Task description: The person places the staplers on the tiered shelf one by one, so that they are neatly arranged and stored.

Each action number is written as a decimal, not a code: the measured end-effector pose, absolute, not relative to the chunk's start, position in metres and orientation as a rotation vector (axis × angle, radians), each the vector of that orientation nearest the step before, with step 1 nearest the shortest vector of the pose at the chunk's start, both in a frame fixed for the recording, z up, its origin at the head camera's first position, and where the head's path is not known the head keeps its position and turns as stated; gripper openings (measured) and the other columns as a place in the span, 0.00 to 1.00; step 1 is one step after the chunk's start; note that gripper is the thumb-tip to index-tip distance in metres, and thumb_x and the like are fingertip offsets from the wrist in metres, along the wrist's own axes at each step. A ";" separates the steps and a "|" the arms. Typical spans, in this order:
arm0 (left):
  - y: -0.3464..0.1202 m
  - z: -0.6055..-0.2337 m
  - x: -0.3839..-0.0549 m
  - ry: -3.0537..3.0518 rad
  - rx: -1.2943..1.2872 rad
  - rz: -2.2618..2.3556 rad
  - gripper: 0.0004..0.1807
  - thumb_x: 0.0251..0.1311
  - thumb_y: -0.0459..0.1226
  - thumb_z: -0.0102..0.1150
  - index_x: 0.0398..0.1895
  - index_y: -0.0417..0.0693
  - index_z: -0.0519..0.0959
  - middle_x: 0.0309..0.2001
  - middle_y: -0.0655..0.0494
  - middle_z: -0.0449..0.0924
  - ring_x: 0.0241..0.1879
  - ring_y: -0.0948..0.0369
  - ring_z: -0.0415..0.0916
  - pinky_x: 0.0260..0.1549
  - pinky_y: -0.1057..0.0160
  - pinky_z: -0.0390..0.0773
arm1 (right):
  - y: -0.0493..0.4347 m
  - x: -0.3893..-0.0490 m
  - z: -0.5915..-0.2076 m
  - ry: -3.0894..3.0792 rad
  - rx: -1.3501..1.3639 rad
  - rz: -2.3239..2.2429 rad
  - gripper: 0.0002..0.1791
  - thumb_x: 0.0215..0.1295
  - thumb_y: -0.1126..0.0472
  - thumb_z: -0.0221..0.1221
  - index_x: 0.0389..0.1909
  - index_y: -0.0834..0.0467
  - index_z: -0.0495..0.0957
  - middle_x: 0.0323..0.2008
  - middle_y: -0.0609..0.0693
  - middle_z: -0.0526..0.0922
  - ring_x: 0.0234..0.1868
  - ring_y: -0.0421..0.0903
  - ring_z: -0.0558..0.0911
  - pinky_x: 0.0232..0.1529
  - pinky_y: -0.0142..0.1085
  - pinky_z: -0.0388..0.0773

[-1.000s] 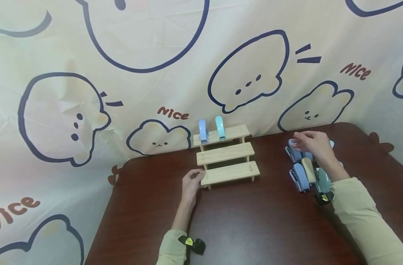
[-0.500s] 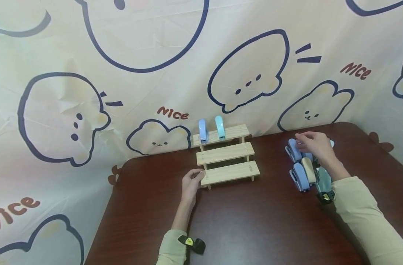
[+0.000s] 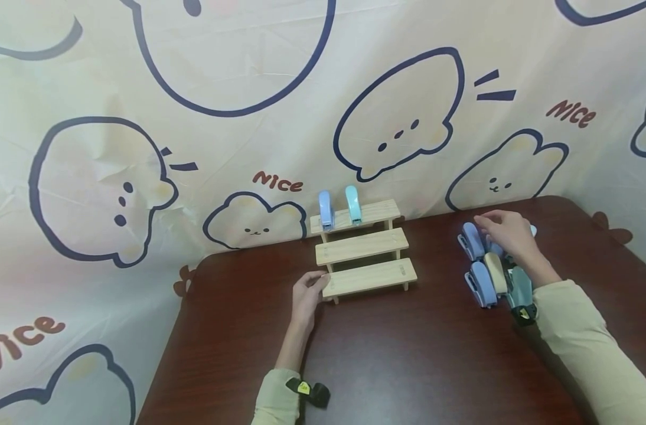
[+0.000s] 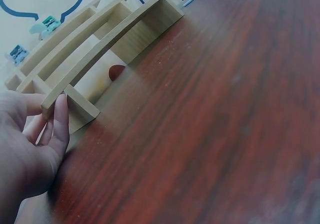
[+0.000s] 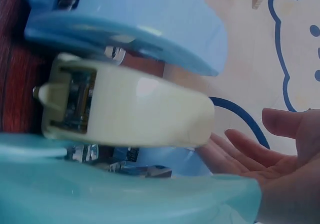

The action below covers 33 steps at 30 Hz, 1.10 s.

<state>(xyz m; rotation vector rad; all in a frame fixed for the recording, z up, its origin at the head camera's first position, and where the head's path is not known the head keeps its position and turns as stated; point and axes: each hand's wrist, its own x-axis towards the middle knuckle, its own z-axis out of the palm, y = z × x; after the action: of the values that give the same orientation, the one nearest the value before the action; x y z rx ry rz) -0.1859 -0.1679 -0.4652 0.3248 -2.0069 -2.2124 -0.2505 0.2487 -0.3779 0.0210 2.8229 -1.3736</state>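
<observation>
My left hand (image 3: 305,298) pinches the left end of the lowest step of a pale wooden three-step rack (image 3: 371,278). In the left wrist view, thumb and fingers (image 4: 61,119) meet around that board's end. My right hand (image 3: 510,235) hovers over a cluster of staplers, thumb and fingers apart with nothing between them. Around it sit a periwinkle stapler (image 3: 471,241), a blue stapler (image 3: 482,284), a cream stapler (image 5: 150,103) and a teal stapler (image 5: 140,199). Another blue stapler (image 5: 170,159) lies partly hidden behind the cream one, near my right fingers.
On the rack's top step stand a blue-violet stapler (image 3: 325,211) and a turquoise stapler (image 3: 353,205). The dark red-brown table (image 3: 403,354) ends at a printed cloth backdrop (image 3: 280,141). Each wrist wears a black strap (image 3: 315,392).
My right hand has shifted slightly to the right above the staplers. My left hand and the rack stay where they were.
</observation>
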 end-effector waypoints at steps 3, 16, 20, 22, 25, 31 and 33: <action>-0.168 -0.465 -0.186 -2.014 0.322 -2.208 0.12 0.67 0.32 0.64 0.47 0.30 0.81 0.41 0.47 0.83 0.28 0.61 0.81 0.26 0.67 0.84 | 0.251 -0.252 -0.378 2.797 0.004 -1.312 0.38 0.82 0.43 0.46 0.69 0.76 0.64 0.59 0.78 0.74 0.58 0.73 0.78 0.55 0.62 0.80; -0.167 -0.465 -0.186 -2.008 0.335 -2.214 0.11 0.66 0.31 0.65 0.46 0.31 0.81 0.40 0.47 0.83 0.28 0.61 0.81 0.25 0.67 0.84 | 0.255 -0.266 -0.384 2.683 -0.062 -1.218 0.36 0.82 0.50 0.50 0.70 0.79 0.59 0.62 0.79 0.69 0.60 0.73 0.76 0.57 0.57 0.82; -0.167 -0.465 -0.186 -2.004 0.332 -2.221 0.11 0.66 0.31 0.64 0.47 0.30 0.81 0.40 0.47 0.83 0.28 0.61 0.81 0.25 0.67 0.84 | 0.254 -0.270 -0.385 2.702 -0.111 -1.141 0.34 0.79 0.55 0.54 0.69 0.80 0.60 0.61 0.80 0.70 0.57 0.73 0.78 0.54 0.58 0.83; -0.167 -0.466 -0.186 -2.005 0.319 -2.218 0.12 0.67 0.31 0.65 0.47 0.30 0.81 0.41 0.47 0.83 0.28 0.61 0.81 0.25 0.67 0.84 | 0.254 -0.272 -0.386 2.715 -0.134 -1.104 0.34 0.77 0.57 0.56 0.69 0.80 0.60 0.59 0.80 0.71 0.55 0.73 0.79 0.51 0.57 0.84; -0.167 -0.467 -0.186 -2.009 0.319 -2.213 0.12 0.67 0.32 0.65 0.47 0.30 0.81 0.41 0.47 0.83 0.28 0.61 0.81 0.25 0.67 0.84 | 0.252 -0.274 -0.387 2.722 -0.158 -1.068 0.34 0.75 0.60 0.58 0.69 0.81 0.60 0.58 0.80 0.72 0.54 0.72 0.79 0.48 0.55 0.86; -0.168 -0.465 -0.186 -2.024 0.331 -2.201 0.12 0.67 0.32 0.64 0.47 0.30 0.80 0.42 0.46 0.83 0.29 0.61 0.81 0.26 0.66 0.84 | 0.247 -0.277 -0.388 2.742 -0.192 -1.001 0.36 0.69 0.62 0.63 0.67 0.83 0.61 0.54 0.80 0.74 0.45 0.67 0.83 0.39 0.48 0.87; -0.168 -0.464 -0.186 -2.024 0.325 -2.201 0.12 0.67 0.32 0.64 0.47 0.31 0.80 0.42 0.46 0.83 0.29 0.61 0.82 0.26 0.66 0.84 | 0.245 -0.278 -0.388 2.759 -0.205 -0.975 0.36 0.67 0.63 0.65 0.65 0.83 0.63 0.52 0.79 0.76 0.42 0.63 0.84 0.36 0.45 0.87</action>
<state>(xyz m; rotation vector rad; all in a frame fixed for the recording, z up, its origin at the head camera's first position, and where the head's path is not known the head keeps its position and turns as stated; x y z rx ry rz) -0.1864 -0.1677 -0.4638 0.3254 -2.0240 -2.2009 -0.2784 0.2446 -0.3875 -0.2049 2.7588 -0.9745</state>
